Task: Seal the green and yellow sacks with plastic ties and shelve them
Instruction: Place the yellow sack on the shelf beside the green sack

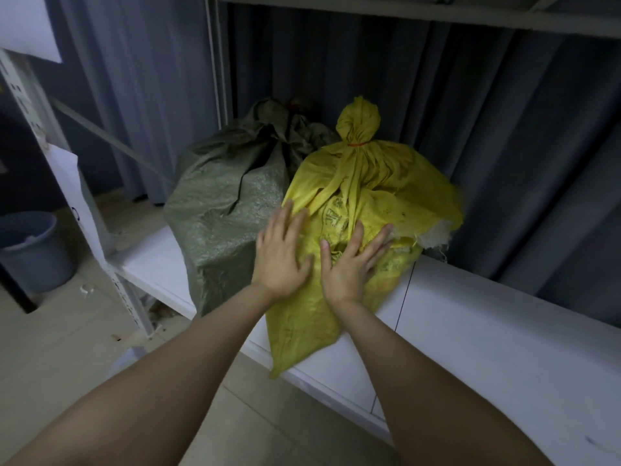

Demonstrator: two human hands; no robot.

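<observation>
A yellow woven sack point(376, 183) stands on the white shelf point(487, 324), its neck bunched and bound by a thin red tie point(356, 143). One bottom corner of it hangs over the shelf's front edge. A green sack point(228, 210) stands right beside it on the left, touching it, with its neck gathered at the top. My left hand point(282, 253) and my right hand point(353, 264) both lie flat with straight fingers against the yellow sack's front face.
A grey curtain point(504, 129) hangs behind the shelf. An upper shelf board point(403, 11) runs overhead. A white slotted upright point(37, 122) stands at the left, with a grey bucket point(33, 250) on the tiled floor beyond it.
</observation>
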